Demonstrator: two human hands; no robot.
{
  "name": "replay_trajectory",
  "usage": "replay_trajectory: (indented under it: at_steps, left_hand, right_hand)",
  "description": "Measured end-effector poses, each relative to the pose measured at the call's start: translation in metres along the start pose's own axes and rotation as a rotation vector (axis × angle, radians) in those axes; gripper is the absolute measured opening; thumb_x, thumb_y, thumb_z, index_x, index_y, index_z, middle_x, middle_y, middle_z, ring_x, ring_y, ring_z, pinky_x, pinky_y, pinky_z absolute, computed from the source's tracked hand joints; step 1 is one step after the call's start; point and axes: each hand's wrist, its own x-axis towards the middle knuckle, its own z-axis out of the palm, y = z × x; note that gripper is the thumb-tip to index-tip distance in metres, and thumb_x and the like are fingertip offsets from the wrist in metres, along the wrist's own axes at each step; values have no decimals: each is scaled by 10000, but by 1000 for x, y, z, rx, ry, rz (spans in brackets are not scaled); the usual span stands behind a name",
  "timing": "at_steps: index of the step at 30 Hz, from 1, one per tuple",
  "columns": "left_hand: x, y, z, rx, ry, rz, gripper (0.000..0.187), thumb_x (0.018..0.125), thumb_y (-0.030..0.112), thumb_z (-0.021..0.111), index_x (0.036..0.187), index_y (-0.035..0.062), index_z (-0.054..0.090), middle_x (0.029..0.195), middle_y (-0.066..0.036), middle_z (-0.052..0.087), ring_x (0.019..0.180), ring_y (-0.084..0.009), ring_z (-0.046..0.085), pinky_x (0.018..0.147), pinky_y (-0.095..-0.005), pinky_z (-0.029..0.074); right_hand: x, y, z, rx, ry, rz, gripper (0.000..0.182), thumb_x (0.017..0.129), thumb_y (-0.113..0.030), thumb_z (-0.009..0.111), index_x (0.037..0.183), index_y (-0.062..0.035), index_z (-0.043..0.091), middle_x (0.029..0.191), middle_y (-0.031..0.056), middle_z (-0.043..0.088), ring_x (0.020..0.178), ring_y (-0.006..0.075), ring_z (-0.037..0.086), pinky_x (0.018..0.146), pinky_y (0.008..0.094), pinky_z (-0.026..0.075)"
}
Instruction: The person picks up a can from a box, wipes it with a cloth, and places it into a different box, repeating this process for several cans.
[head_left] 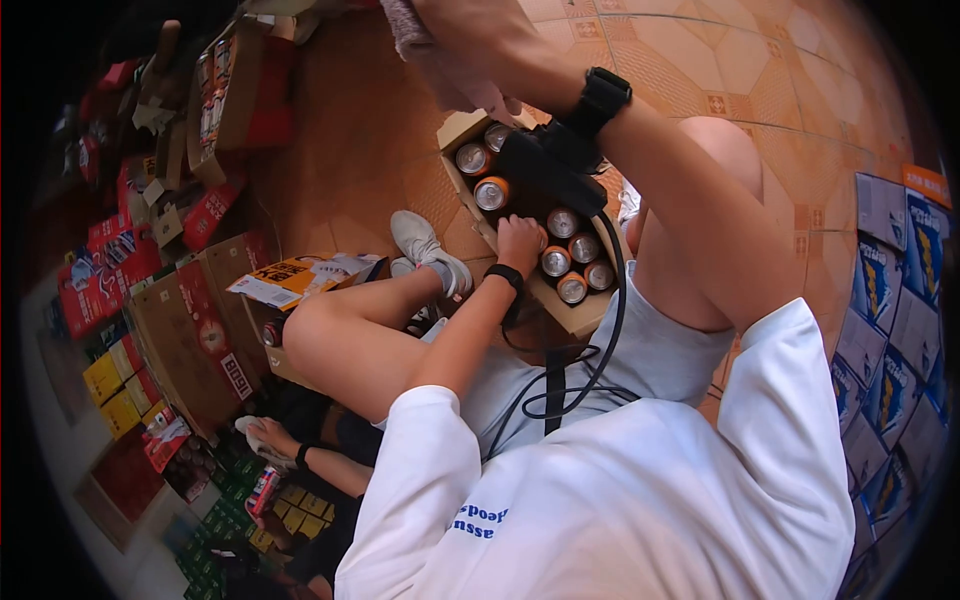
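An open cardboard box stands on the floor between my legs, with several upright orange drink cans inside. My left hand reaches into it, fingers curled around an orange can that is mostly hidden. Beyond the box, my right hand grips a pinkish cloth; the top edge of the view cuts both off. A black strap circles my right wrist. A black device with a cable hangs beneath that arm and covers some of the cans.
To the left, a carton with an orange-and-white flap stands near a large brown carton and an open can box. Another person's hand holds a pale cloth at lower left. Blue-and-silver packs are stacked at right.
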Motion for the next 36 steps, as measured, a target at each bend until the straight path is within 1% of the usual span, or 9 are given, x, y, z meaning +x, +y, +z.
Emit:
replay_trajectory:
  at_steps: [9,15,17,18,20,24,29,33,36]
  left_hand:
    - [16,3,-9,-58,-35,-54,326,830,270,742,1059,49,671,935,-61,714,880,-205,675,715,-365,480]
    - [39,-25,-44,-6,-96,-30,369,831,294,739,1146,107,690,1066,-82,737,1053,-250,692,850,-445,526]
    - [50,-47,-8,469,583,197,420,872,308,710,1254,134,682,1247,-111,700,1203,-325,632,1002,-490,481]
    - [55,-46,-8,467,585,203,420,872,308,710,1254,134,682,1247,-111,700,1203,-325,632,1002,-490,481]
    - [56,-36,-66,-300,358,-114,252,786,128,695,998,-3,655,968,-241,692,925,-352,729,816,-449,584]
    - [69,-43,-41,-206,639,-50,273,787,102,697,1035,-7,661,1004,-262,696,946,-366,729,820,-478,579]
    - [83,-52,-27,-237,684,62,245,791,121,694,1005,3,674,984,-257,705,955,-362,732,821,-465,583]
    - [75,-41,-29,-248,671,94,230,793,132,691,987,10,682,972,-254,710,961,-359,734,821,-456,586]
    - [46,-9,-61,-310,405,13,178,795,164,688,917,36,714,918,-216,732,941,-357,741,800,-450,595]
  right_hand:
    - [-10,-27,-1,-218,108,30,436,1064,-265,511,659,-107,538,602,12,575,495,121,518,480,328,407]
    - [-6,-24,1,-357,145,29,434,1044,-293,527,668,-79,567,621,38,606,552,161,569,550,376,453]
    - [-5,-23,1,-435,201,-2,432,1038,-303,530,674,-73,574,623,44,610,570,177,583,577,392,466]
    - [-5,-22,0,-407,178,1,435,1033,-311,532,678,-64,579,630,59,623,588,193,601,603,402,474]
    - [-5,-22,-2,-382,161,4,439,1028,-320,534,681,-55,585,638,74,636,606,209,619,630,412,483]
    - [-6,-24,-4,-406,193,-46,451,1025,-311,532,673,-34,589,652,107,660,623,220,647,633,411,493]
    - [-9,-34,-1,-387,189,-9,460,1030,-285,518,654,-29,586,622,103,650,584,212,636,595,407,492]
    - [-8,-29,-4,-310,104,-26,481,1037,-260,508,616,-39,578,585,83,634,527,194,607,547,375,476]
    - [-1,-29,21,-531,228,19,485,1038,-253,510,606,-42,577,576,78,629,522,189,603,538,364,471]
